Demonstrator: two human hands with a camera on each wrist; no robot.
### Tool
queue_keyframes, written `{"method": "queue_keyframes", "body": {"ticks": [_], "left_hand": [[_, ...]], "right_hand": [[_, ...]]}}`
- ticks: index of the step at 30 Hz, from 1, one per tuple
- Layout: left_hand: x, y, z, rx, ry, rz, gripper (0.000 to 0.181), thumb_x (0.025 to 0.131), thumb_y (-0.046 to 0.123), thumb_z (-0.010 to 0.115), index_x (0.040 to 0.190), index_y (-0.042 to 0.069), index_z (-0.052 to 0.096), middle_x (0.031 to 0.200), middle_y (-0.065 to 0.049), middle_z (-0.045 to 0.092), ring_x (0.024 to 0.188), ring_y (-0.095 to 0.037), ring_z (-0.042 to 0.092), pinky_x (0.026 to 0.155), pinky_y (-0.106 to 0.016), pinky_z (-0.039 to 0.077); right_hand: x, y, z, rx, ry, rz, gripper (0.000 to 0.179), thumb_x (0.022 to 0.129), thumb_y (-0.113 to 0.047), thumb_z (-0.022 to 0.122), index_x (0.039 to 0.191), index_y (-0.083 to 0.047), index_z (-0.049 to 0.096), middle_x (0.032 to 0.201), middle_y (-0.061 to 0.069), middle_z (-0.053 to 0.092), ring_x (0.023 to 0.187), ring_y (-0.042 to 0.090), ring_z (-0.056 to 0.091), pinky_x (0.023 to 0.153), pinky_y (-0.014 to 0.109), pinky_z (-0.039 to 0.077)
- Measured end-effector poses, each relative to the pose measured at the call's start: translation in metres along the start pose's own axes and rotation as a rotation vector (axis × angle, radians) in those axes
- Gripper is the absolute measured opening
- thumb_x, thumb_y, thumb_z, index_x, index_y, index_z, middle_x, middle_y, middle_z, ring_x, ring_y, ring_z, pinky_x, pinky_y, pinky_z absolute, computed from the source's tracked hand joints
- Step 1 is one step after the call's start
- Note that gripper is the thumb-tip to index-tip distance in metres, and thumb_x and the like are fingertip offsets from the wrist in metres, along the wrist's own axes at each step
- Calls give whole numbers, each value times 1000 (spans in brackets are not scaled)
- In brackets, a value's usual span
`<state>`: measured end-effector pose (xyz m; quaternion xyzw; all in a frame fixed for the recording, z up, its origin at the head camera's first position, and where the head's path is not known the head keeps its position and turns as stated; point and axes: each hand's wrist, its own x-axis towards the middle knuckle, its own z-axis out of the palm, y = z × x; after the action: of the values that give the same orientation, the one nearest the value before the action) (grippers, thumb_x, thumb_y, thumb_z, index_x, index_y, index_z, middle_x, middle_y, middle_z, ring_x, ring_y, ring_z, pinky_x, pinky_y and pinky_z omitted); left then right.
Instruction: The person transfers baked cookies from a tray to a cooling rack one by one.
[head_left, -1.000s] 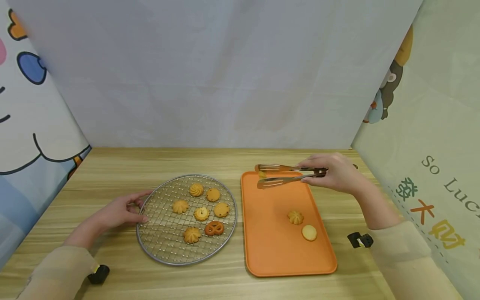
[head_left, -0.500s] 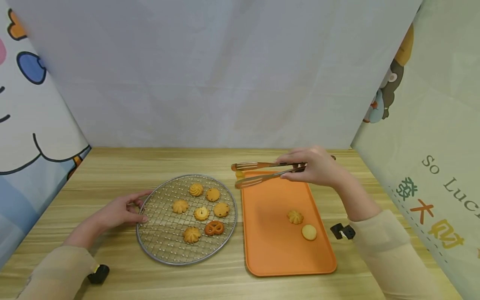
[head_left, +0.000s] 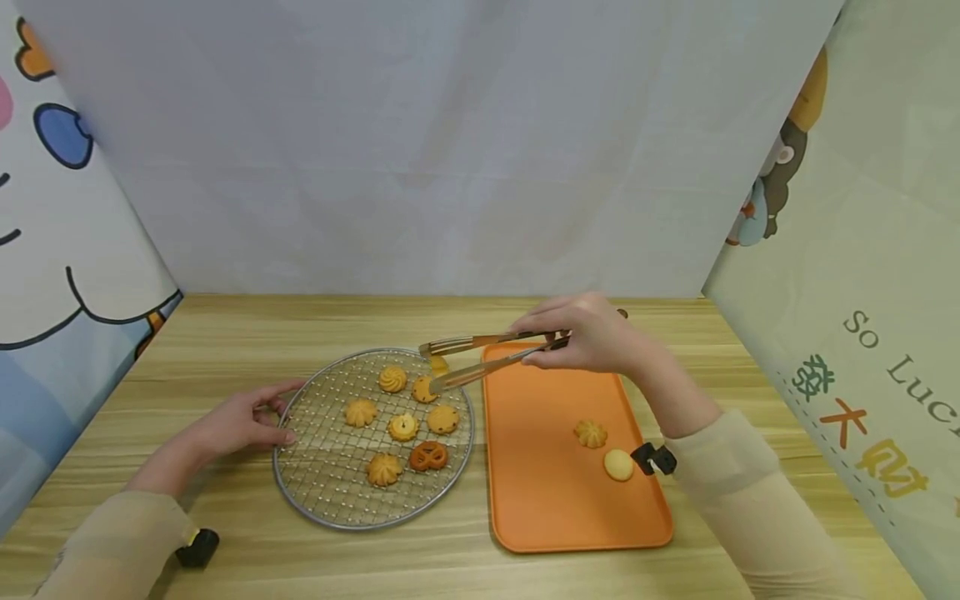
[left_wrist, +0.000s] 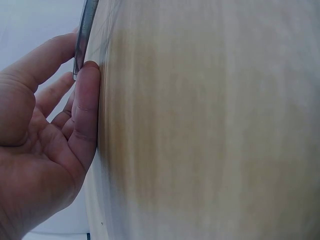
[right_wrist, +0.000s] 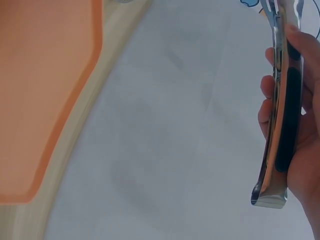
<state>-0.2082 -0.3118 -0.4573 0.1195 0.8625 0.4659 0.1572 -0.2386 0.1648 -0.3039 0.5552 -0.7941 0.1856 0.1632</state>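
Note:
My left hand (head_left: 236,423) holds the near-left rim of a round wire cooling rack (head_left: 330,496), thumb and fingers at its edge; in the left wrist view the rim (left_wrist: 84,42) lies between them. On the mesh are several cookies, including a pretzel-shaped one (head_left: 428,456), a swirl cookie (head_left: 392,379) and a speckled round one (head_left: 443,420). In my right hand (head_left: 588,333) I grip metal serving tongs (head_left: 487,367), also seen as dark-inlaid tongs (right_wrist: 287,120) in the right wrist view. Between the tong tips is a small yellow cookie (head_left: 438,365), over the rack's far-right part.
To the rack's right lies an orange tray (head_left: 555,508) with a ridged cookie (head_left: 591,433) and a plain round cookie (head_left: 618,465). The wooden table (head_left: 225,325) ends at a pale back curtain (head_left: 450,167). Printed cloths hang at both sides.
My right hand has carried the tongs and the yellow cookie leftward from above the tray's far end to above the cooling rack. The left hand and rack have stayed put.

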Motion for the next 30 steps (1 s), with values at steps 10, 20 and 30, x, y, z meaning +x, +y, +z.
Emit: {"method": "queue_keyframes", "body": {"ticks": [10, 20, 30], "left_hand": [[-1, 4, 2, 10, 1, 3, 92, 74, 19, 79, 148, 5, 27, 111, -23, 47, 76, -18, 62, 66, -28, 53], [-2, 7, 4, 21, 1, 13, 91, 74, 18, 79, 147, 2, 27, 112, -22, 48, 76, -17, 61, 64, -27, 53], [-2, 5, 4, 9, 4, 43, 90, 75, 16, 78, 147, 1, 27, 111, -22, 49, 68, -12, 58, 60, -25, 51]], "right_hand": [[17, -10, 21, 39, -40, 0, 29, 81, -23, 74, 109, -15, 71, 103, -1, 69, 61, -1, 55, 56, 15, 46], [33, -16, 50, -52, -113, -27, 30, 82, -29, 72, 111, -21, 71, 106, -4, 69, 66, -1, 56, 59, 17, 43], [42, -18, 76, -60, -206, 1, 30, 85, -33, 70, 113, -23, 70, 108, -4, 68, 61, -3, 53, 57, 16, 40]]}}
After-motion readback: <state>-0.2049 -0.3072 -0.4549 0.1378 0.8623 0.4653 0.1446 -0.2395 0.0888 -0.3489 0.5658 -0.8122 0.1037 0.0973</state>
